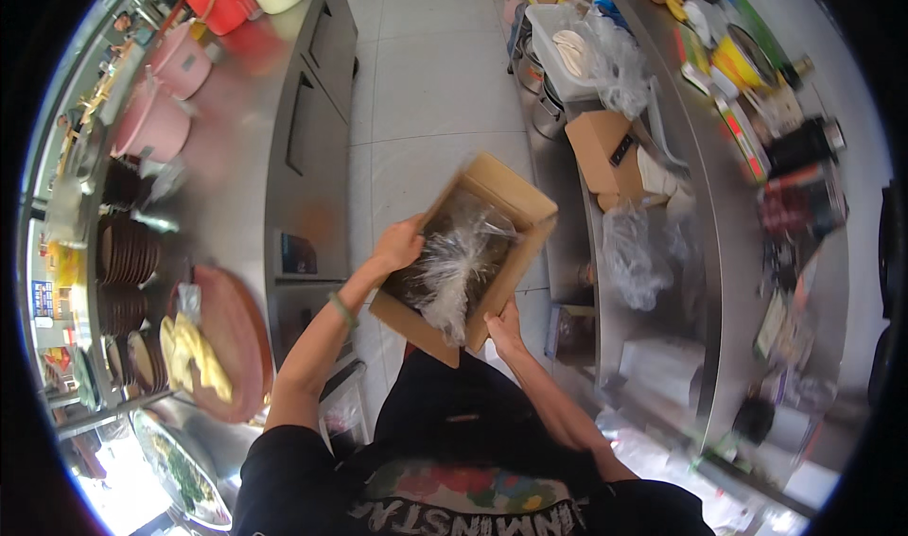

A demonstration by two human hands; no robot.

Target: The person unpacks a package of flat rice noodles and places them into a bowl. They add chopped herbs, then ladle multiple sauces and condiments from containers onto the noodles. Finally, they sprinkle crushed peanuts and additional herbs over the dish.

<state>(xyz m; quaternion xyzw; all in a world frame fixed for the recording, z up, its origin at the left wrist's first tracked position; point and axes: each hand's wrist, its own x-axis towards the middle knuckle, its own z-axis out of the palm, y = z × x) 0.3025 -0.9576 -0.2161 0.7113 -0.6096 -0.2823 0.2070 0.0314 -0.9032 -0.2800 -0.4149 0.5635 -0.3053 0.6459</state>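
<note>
An open cardboard box [511, 285] is held up in front of my body, tilted, over the floor. My left hand [398, 245] grips its left side, the fingers closed over the edge. Lower down on the right, my right hand [504, 328] is closed on the box's near right wall. A clear plastic bag [459, 257], gathered and crinkled, lies inside the box. Something dark shows around and beneath the bag; I cannot make out what it is.
A steel counter [236, 129] on the left carries pink buckets [156, 125], a red bucket [218, 2], stacked dark plates [128, 252] and a round board [236, 347] with yellow gloves [189, 352]. On the right, shelving holds another open cardboard box [596, 148], a white tub [553, 40] and plastic bags [632, 262].
</note>
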